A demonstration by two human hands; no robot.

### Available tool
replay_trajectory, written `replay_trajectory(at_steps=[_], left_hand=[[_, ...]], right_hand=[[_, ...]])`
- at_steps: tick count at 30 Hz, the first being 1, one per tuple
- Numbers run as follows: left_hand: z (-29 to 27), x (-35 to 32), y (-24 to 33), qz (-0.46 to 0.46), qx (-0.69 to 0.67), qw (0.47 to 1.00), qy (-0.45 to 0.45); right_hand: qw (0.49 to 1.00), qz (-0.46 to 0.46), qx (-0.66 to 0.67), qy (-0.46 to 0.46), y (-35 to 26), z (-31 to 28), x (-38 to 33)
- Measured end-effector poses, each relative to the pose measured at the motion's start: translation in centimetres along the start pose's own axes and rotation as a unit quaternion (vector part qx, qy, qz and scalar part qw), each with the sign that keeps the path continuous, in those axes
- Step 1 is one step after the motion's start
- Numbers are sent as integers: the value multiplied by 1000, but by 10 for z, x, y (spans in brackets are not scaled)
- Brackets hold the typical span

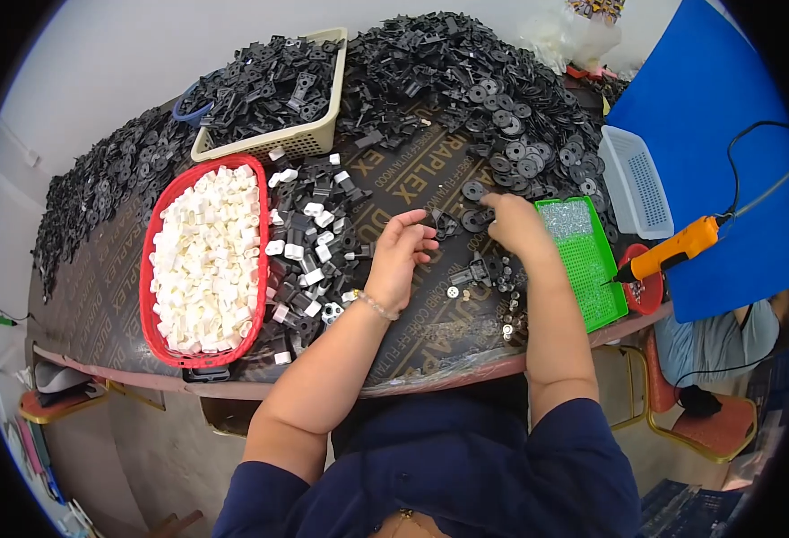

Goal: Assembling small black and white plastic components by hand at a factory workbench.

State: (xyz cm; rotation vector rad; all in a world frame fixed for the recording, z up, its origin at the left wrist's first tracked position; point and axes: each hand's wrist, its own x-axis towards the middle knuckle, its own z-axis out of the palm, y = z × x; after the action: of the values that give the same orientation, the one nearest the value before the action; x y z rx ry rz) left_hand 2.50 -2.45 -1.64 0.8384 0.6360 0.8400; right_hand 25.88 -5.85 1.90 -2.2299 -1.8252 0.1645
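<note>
My left hand (pixel 402 255) hovers over the middle of the table, palm turned to the right, fingers loosely curled and apart, with nothing seen in it. Just beyond its fingertips lies a small black plastic piece (pixel 446 224). My right hand (pixel 518 226) reaches down at the black discs, index finger stretched out and the other fingers bent. Its fingertips are by a flat black disc (pixel 475 221); any grip on it is hidden. Another round disc (pixel 473 190) lies just beyond. Nearer me are a black plastic assembly (pixel 475 271) and small metal parts (pixel 511 309).
A red basket (pixel 146 278) of white plastic pieces stands left, beside mixed black-and-white parts (pixel 314 233). Behind are a cream basket (pixel 309 143) and heaped black parts (pixel 439 63). At right are a green tray (pixel 596 278), a clear basket (pixel 637 184) and an orange electric screwdriver (pixel 677 249).
</note>
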Motion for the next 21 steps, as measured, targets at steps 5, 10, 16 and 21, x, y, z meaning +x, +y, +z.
replay_trajectory(at_steps=[5,10,16,21], left_hand=[[3,-4,-5,167,316,934,-7],[8,-10,-8,227,536,811,-52],[15,-17,4,236,507,829,-20],[9,-13,4,238,482,843,-10]], right_hand=[[998,-47,28,-7,-15,-4,3],[979,-144,137,-30,-29,3,-7],[965,-90,235,77,-30,-1,-6],[690,135,711,-16,-26,15,52]])
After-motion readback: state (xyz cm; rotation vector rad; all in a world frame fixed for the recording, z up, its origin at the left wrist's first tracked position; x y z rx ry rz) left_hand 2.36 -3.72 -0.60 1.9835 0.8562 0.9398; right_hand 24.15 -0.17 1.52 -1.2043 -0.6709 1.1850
